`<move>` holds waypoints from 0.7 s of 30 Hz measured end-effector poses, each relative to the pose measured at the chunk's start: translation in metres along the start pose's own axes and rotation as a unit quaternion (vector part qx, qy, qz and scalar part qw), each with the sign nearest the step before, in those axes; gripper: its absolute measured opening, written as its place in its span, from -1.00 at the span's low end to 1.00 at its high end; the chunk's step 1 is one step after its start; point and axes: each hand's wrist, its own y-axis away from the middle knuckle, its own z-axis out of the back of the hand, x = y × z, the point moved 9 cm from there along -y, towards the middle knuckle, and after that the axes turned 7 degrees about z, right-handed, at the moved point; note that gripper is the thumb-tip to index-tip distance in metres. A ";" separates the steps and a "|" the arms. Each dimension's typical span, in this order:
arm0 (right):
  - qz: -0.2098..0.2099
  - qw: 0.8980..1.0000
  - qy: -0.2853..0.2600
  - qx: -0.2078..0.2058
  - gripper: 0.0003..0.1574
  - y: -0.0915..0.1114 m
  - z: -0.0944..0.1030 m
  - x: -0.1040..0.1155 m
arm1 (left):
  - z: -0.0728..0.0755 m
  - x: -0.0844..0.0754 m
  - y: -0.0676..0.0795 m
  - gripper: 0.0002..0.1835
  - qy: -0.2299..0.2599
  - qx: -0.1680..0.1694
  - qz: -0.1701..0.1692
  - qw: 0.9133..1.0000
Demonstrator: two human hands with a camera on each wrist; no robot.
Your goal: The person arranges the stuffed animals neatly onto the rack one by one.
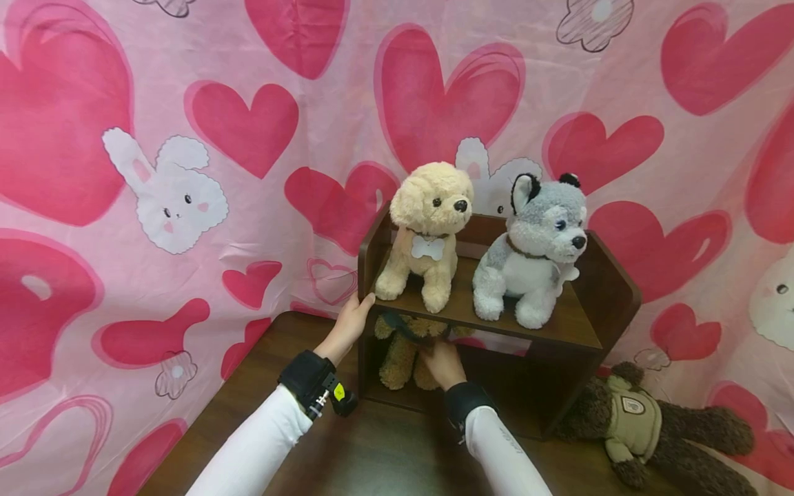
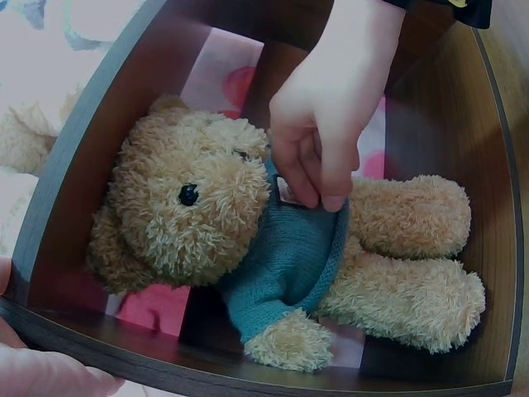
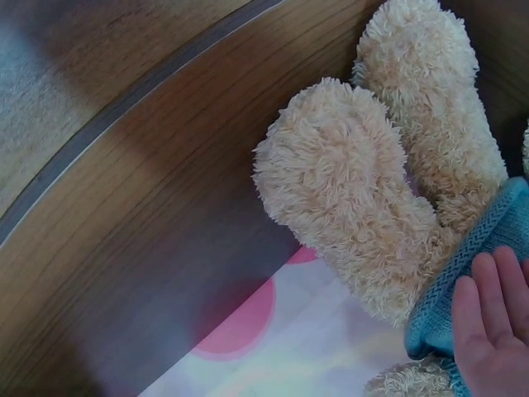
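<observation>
My left hand (image 1: 352,322) holds the left side of a dark brown two-tier shelf (image 1: 484,413), its thumb on the front edge. A light tan teddy bear (image 2: 198,198) in a teal knitted sweater (image 2: 289,248) sits in the lower compartment. My right hand (image 2: 331,124) reaches in and its fingertips touch the sweater's front near a small patch (image 2: 289,192). In the right wrist view, the fingers (image 3: 494,298) lie fairly straight on the sweater near its hem, beside the bear's legs (image 3: 347,182). The upper board hides the bear's head from the head view.
On the upper tier sit a cream plush dog (image 1: 431,234) and a grey and white plush husky (image 1: 533,248). A dark brown teddy bear (image 1: 695,427) in a khaki top lies right of the shelf on the wooden table (image 1: 372,461). Pink heart-patterned cloth (image 1: 248,207) hangs behind.
</observation>
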 end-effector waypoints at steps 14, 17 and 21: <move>0.042 0.984 0.020 0.174 -0.71 0.017 -0.022 0.009 | 0.000 0.000 0.002 -0.28 0.007 0.005 0.007 1.000; 0.038 0.979 0.024 0.196 -0.73 0.022 -0.024 0.009 | 0.000 0.000 0.002 -0.28 0.007 0.003 0.008 1.000; 0.049 0.977 0.027 0.203 -0.72 0.027 -0.021 0.011 | 0.000 0.000 0.003 -0.27 0.006 0.003 0.010 1.000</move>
